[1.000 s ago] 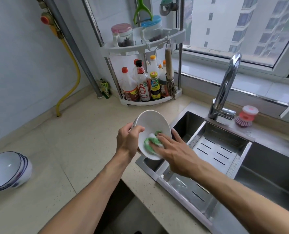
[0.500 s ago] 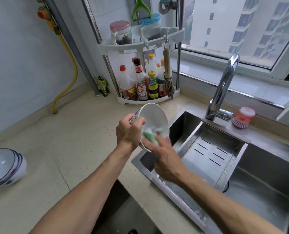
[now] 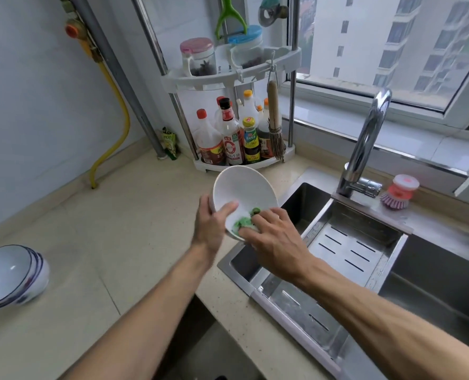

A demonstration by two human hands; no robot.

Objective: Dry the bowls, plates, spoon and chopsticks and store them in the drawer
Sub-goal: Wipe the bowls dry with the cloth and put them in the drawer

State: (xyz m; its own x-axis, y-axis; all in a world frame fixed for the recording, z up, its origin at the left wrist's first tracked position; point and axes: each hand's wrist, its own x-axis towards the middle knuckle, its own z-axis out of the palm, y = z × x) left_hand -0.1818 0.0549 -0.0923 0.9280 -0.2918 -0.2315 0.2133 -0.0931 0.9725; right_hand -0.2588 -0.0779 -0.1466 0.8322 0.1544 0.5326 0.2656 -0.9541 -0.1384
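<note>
A white bowl [image 3: 243,192] is tilted up on its side over the counter's edge by the sink. My left hand [image 3: 212,224] grips its rim, thumb inside. My right hand [image 3: 276,234] presses a green cloth [image 3: 243,222] against the lower inside of the bowl with its fingers on top of the cloth. A stack of white bowls with blue rims [image 3: 11,275] lies on the counter at the far left. An open drawer [image 3: 200,352] shows as a dark gap below the counter between my forearms.
A steel sink [image 3: 431,281] with a slotted drain tray [image 3: 343,248] lies to the right, with a tap [image 3: 365,144] and a pink dish brush [image 3: 398,192] behind it. A corner rack [image 3: 241,75] with several sauce bottles stands at the back.
My right hand has wiped the green cloth around inside the bowl, ending at its lower part. The bowl stays tilted in my left hand.
</note>
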